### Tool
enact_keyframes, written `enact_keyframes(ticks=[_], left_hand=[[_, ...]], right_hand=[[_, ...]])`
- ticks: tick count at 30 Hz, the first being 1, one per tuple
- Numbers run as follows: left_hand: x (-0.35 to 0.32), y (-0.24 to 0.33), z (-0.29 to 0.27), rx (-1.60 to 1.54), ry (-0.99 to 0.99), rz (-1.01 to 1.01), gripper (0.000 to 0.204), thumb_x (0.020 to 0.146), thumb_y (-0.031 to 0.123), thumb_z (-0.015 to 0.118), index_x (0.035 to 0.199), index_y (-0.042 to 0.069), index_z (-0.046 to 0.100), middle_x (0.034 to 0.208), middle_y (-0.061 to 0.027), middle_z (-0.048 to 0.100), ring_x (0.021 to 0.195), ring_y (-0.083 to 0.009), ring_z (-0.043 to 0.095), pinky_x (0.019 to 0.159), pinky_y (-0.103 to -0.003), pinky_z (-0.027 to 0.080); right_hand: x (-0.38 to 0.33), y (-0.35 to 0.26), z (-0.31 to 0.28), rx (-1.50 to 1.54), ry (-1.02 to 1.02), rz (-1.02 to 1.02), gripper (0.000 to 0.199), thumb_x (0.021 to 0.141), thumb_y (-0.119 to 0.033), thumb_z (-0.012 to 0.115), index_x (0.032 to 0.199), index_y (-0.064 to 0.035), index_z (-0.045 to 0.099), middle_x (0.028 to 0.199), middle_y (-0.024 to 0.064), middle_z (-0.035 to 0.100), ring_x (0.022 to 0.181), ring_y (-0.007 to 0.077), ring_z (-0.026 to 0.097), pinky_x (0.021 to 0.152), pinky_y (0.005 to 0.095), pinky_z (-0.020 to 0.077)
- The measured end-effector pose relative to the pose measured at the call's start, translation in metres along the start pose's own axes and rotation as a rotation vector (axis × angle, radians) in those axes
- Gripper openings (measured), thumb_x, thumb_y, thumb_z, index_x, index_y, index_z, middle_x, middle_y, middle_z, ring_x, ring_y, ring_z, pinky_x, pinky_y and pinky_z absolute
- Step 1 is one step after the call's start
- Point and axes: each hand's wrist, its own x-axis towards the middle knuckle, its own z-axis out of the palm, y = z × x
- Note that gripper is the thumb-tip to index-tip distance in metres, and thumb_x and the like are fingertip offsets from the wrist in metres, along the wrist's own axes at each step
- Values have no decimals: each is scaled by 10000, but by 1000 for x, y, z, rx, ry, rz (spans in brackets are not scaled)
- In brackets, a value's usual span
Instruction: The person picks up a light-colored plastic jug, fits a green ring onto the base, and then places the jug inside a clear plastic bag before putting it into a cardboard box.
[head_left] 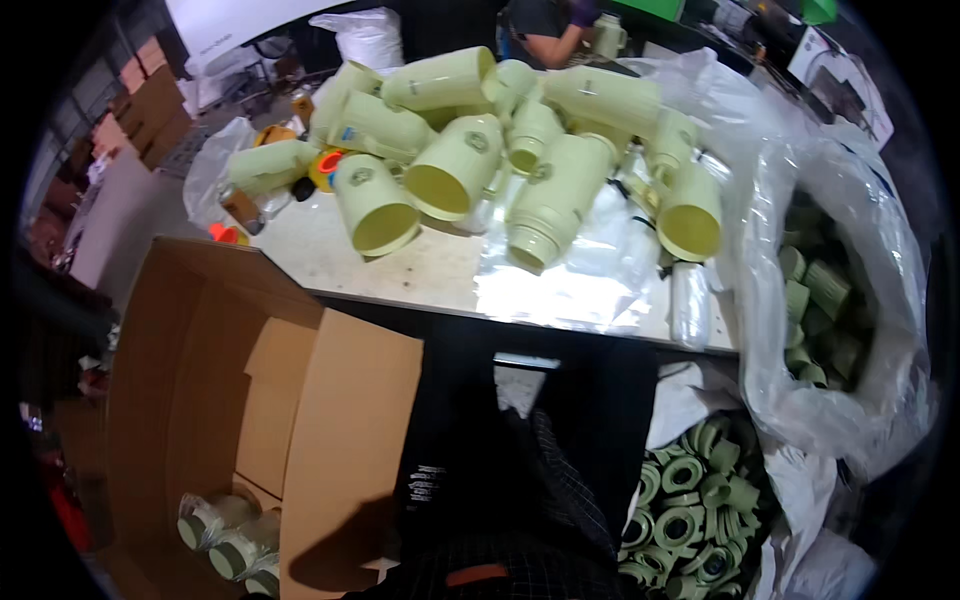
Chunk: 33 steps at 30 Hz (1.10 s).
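From the head view, neither of the person's own hands shows: the lower middle of the picture is filled by dark clothing [520, 500], and no forearm or grip rises out of it, so whether either grip is spread or pressed together cannot be told. The nearest work lies ahead on the white tabletop [330, 255], where a heap of pale green plastic jugs [455, 165] lies tumbled on their sides, several with open mouths turned toward the camera; one jug [375, 205] rests at the near left of the heap, another [690, 210] at its right. A sheet of clear plastic film [570, 280] spreads under the right half of the heap and reaches the tabletop's near edge. Below left stands an open cardboard box [250, 400] with a few wrapped jugs [225, 535] at its bottom. At lower right a bag of green ring-shaped caps [690, 520] sits open, and a large clear bag [850, 300] to the right holds what seem to be more small green parts. At the far edge another person's arm [555, 40] reaches toward a jug.
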Motion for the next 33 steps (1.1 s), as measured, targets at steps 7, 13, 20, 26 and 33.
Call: enact_keyframes(ticks=[7,13,20,26,33], left_hand=[[30,119,-29,45,545,384,290,895,200,632,1152,65,625,1000,-131,706,919,-251,654,791,-389,509],[49,138,-17,161,580,439,247,902,178,630,1118,57,637,987,-115,710,901,-223,650,773,-368,506],[37,114,-6,128,532,359,197,911,151,628,1077,48,651,972,-97,713,880,-191,645,751,-343,503],[12,63,16,127,299,206,157,919,129,627,1043,40,663,959,-82,716,863,-163,641,732,-322,500],[-9,-13,49,129,-308,-54,116,928,102,625,1003,31,677,944,-64,720,842,-131,636,710,-297,496]], right_hand=[[162,-18,-6,-118,183,-82,113,898,-105,574,978,-36,615,879,128,638,781,248,611,710,372,490],[189,-18,-6,-133,189,-81,156,885,-131,585,996,-34,634,900,148,656,807,278,630,726,393,501],[148,-8,-11,-133,207,-114,205,869,-161,597,1017,-32,656,923,171,677,837,314,651,744,418,513],[-98,80,33,-182,-506,167,247,856,-187,608,1034,-29,675,944,191,695,863,345,670,759,439,524],[-167,84,-7,-41,-456,548,212,838,-190,633,938,-11,687,807,213,694,797,392,690,722,448,538]])
